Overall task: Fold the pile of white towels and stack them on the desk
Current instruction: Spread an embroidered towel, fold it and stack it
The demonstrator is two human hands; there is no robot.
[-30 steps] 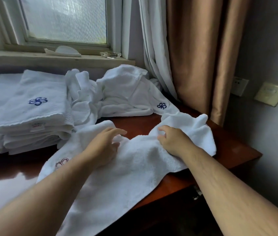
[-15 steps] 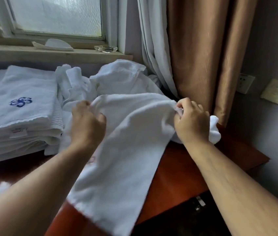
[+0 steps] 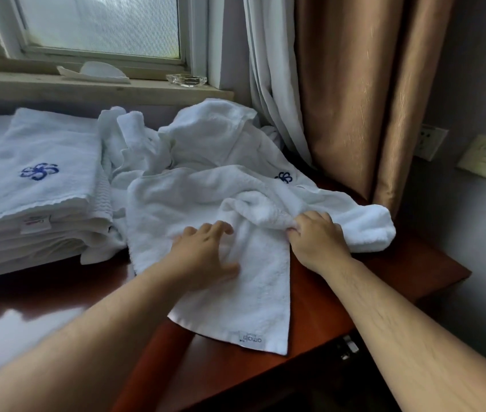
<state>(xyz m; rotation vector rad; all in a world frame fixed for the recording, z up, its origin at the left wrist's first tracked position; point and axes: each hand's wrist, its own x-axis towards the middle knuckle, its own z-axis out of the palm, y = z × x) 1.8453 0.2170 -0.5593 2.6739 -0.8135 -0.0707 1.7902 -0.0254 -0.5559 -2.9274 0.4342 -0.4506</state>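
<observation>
A white towel (image 3: 253, 292) lies spread on the red-brown desk (image 3: 384, 278), its labelled corner hanging toward me. My left hand (image 3: 206, 254) rests flat on its middle with fingers spread. My right hand (image 3: 316, 236) grips a bunched fold of the same towel at its right side. Behind it sits a heap of crumpled white towels (image 3: 206, 141), one showing a blue flower mark. A stack of folded white towels (image 3: 33, 188) with a blue flower emblem stands at the left of the desk.
A window sill (image 3: 87, 87) behind the desk holds a glass ashtray (image 3: 186, 79) and a white paper item (image 3: 96, 72). White and tan curtains (image 3: 354, 84) hang at the back right. Wall sockets (image 3: 432, 141) are on the right wall. The desk's edge drops off at the right.
The towel was held up in the air by both hands half a second ago; now it lies down on the desk, my left hand flat on it and my right still gripping it.
</observation>
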